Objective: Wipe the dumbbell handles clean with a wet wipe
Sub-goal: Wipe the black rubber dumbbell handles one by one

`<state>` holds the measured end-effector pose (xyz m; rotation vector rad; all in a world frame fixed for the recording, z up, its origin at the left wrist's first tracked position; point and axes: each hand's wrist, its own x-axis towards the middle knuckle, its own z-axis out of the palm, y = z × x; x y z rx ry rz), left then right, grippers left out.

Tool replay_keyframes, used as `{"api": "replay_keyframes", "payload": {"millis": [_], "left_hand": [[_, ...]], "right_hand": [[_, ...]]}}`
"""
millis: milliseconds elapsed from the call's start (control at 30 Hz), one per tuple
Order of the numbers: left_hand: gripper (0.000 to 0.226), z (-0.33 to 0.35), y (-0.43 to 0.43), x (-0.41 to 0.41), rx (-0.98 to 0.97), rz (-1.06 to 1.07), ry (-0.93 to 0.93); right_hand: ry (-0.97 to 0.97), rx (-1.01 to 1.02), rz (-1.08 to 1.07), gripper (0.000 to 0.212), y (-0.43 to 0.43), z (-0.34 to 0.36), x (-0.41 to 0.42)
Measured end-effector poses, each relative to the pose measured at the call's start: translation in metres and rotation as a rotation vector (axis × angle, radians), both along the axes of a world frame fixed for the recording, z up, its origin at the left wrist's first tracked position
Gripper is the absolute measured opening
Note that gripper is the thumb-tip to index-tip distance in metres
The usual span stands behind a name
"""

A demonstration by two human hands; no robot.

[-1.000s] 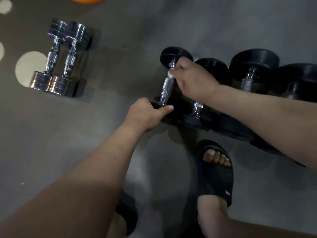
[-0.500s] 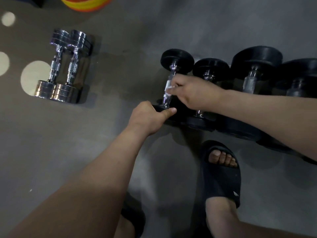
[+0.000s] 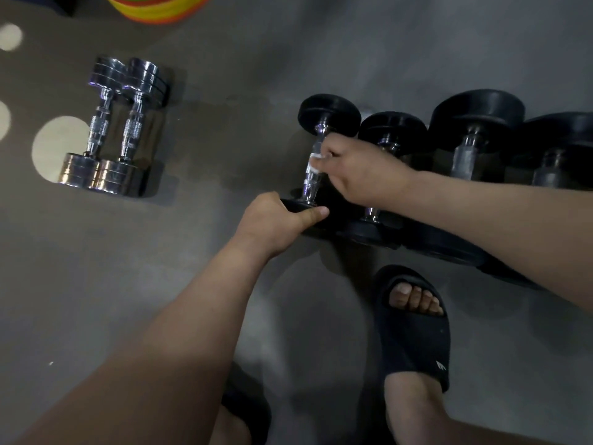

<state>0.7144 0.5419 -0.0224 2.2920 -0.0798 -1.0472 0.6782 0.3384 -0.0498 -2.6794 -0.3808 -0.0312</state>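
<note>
A row of black-headed dumbbells lies on the grey floor. The leftmost black dumbbell (image 3: 327, 112) has a chrome handle (image 3: 310, 184). My right hand (image 3: 359, 175) is wrapped around that handle with a white wet wipe (image 3: 316, 159) pressed against it; only a small edge of the wipe shows. My left hand (image 3: 276, 223) grips the near black head of the same dumbbell, thumb pointing right along its rim. Beside it lie a second black dumbbell (image 3: 393, 126) and a larger one (image 3: 475, 114).
Two chrome dumbbells (image 3: 115, 130) lie side by side at the left. A striped yellow-orange object (image 3: 160, 8) sits at the top edge. My feet in black slides (image 3: 414, 329) stand just below the dumbbell row. More black dumbbells (image 3: 558, 146) continue to the right.
My right hand slid down the chrome handle and then back up toward its middle with the wipe. My left hand kept its hold on the near head.
</note>
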Motion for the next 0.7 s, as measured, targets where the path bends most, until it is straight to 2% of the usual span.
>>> {"api": "replay_keyframes", "payload": {"millis": [133,200,267,300,433,567,700], "left_hand": [[0.051,-0.001,0.006,0.005,-0.037,-0.04,0.078],[0.045,-0.003,0.007,0.004,-0.057,-0.042,0.053],[0.044,-0.003,0.006,0.003,-0.055,-0.046,0.026],[0.043,-0.003,0.006,0.003,-0.045,-0.055,0.018],[0.041,-0.003,0.003,0.003,0.006,-0.071,0.003],[0.042,-0.006,0.003,0.004,0.013,-0.074,-0.007],[0.04,-0.005,0.003,0.004,0.026,-0.086,-0.008]], "right_hand": [[0.019,-0.039,0.203,0.038,0.005,0.003,-0.01],[0.001,-0.054,0.12,0.034,-0.001,0.004,0.001],[0.008,-0.061,0.008,0.028,-0.004,0.002,0.006],[0.009,-0.061,0.018,0.029,-0.001,0.002,0.003],[0.023,-0.078,0.28,0.037,0.006,0.008,-0.01],[-0.002,-0.06,0.064,0.027,-0.005,0.004,0.004],[0.051,-0.041,0.299,0.029,0.008,0.008,-0.01]]}}
